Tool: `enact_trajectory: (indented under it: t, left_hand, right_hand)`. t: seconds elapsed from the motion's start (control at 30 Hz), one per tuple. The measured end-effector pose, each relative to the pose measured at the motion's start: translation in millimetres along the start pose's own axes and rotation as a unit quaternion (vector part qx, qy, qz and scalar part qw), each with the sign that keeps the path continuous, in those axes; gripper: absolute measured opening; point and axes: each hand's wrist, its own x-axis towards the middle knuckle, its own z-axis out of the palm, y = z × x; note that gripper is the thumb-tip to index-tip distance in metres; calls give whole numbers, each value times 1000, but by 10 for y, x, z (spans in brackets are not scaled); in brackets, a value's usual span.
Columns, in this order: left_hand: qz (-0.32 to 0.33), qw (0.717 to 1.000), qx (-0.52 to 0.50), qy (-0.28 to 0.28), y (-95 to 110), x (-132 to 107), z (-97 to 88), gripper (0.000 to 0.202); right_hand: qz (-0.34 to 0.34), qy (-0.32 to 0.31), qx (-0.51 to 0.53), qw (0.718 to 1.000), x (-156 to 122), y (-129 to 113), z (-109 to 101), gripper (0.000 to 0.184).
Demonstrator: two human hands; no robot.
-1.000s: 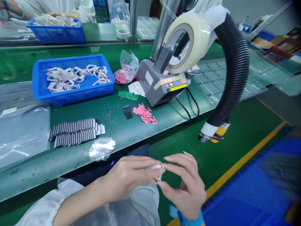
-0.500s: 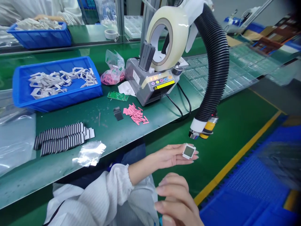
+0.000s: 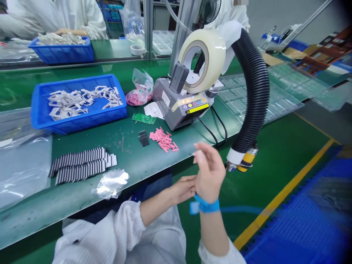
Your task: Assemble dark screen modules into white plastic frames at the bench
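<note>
My left hand [image 3: 183, 190] is over the floor just off the table's front edge, its fingers partly curled and their tips hidden behind my right hand [image 3: 210, 174]. My right hand, with a blue wrist strap [image 3: 207, 204], is raised in front of it, fingers bent inward and thumb close to them. Whatever lies between the fingers of either hand is hidden; the small white-framed screen seen earlier on my left hand is out of sight. Nearest on the table are pink strips [image 3: 164, 139] in a loose pile and a small dark stack [image 3: 143, 138].
A tape dispenser [image 3: 178, 106] with a big roll stands behind the strips. Beside my right hand hangs a black ribbed hose [image 3: 254, 91]. At left are a blue bin [image 3: 78, 124] of white frames, rows of dark-and-white pieces [image 3: 82, 165] and clear film [image 3: 112, 183]. A co-worker's sleeves [image 3: 92, 18] show across the table.
My right hand has risen and moved forward, now covering my left fingers. My left hand has drawn back left, and the white-framed screen on it is no longer visible. The view has shifted slightly.
</note>
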Motion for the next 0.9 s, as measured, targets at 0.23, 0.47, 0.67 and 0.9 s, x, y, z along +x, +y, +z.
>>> enact_trajectory:
  t: [0.23,0.47,0.67,0.9]
  left_hand:
    - [-67,997,-17,30,120,-588,-361,17]
    - [-65,992,-88,55,284,-980,-272,14]
    - [-6,975,-187,118,559,-1118,-130,14]
    - [122,952,-259,105,843,-1345,139,17]
  right_hand:
    - [120,117,56,984,956,531,287,41]
    - [121,117,68,983,1136,575,273,42]
    - [104,68,120,985,396,110,295,35]
    - [170,-101,220,955,-666,-355,406,13]
